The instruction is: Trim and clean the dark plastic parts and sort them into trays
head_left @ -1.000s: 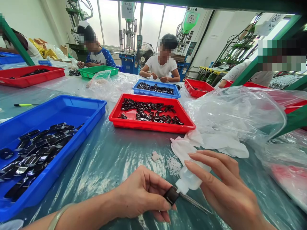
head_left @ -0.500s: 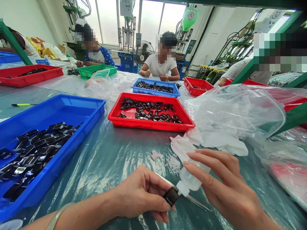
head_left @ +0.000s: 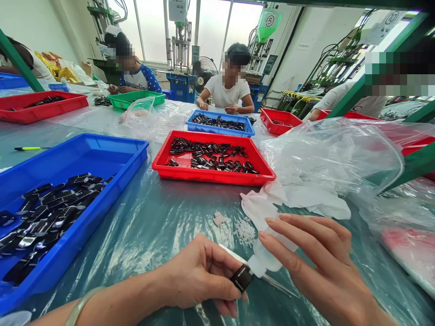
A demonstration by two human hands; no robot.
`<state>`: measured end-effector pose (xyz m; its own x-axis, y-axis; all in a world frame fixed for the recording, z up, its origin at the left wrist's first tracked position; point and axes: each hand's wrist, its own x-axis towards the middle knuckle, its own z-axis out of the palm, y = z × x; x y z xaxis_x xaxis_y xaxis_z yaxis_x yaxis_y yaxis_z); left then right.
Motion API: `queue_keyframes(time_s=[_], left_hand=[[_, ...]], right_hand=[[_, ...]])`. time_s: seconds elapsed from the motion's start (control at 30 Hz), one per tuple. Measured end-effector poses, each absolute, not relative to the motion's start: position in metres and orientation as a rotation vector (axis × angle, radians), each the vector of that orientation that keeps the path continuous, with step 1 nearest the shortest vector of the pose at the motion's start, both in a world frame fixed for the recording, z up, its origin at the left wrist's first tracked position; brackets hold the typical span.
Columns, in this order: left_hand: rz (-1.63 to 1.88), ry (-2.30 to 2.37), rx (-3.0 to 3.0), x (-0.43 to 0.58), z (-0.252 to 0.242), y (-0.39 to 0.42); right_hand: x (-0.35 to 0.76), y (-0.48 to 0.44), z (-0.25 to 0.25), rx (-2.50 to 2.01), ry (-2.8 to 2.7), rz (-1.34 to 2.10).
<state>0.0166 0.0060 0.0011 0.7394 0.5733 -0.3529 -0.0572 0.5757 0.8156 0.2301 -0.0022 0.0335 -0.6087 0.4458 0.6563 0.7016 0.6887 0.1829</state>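
My left hand (head_left: pixel 204 276) pinches a small glossy black part (head_left: pixel 242 277) between thumb and fingers. Close against its right edge is the pale neck of a translucent plastic squeeze bottle (head_left: pixel 268 256), tilted neck-down to the left. My right hand (head_left: pixel 326 262) has its fingers stretched along the bottle and seems to grip it; the thumb is hidden. A pair of thin metal tweezers (head_left: pixel 280 286) passes behind the part and bottle; whether my left fingers hold it is unclear. Beyond the hands lie small white bits (head_left: pixel 244 232) and a pinkish scrap (head_left: pixel 218 219).
A blue tray (head_left: pixel 131 156) at left and a red tray (head_left: pixel 210 175) ahead hold many black parts. White cloth (head_left: pixel 312 201) and clear plastic bags (head_left: pixel 333 158) lie to the right. A green post (head_left: pixel 401 170) stands there. Several people sit around the table.
The bottle and my right fingers have shifted slightly left and down, nearer the black part. The left hand keeps its pinch. The view has moved a little.
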Motion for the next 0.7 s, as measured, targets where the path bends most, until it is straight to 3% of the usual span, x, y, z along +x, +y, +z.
queue_keyframes(time_s=[0.7], left_hand=[[0.371, 0.640, 0.902, 0.0170, -0.0008, 0.0054]], right_hand=[[0.2279, -0.0021, 0.0244, -0.930, -2.293, -0.657]])
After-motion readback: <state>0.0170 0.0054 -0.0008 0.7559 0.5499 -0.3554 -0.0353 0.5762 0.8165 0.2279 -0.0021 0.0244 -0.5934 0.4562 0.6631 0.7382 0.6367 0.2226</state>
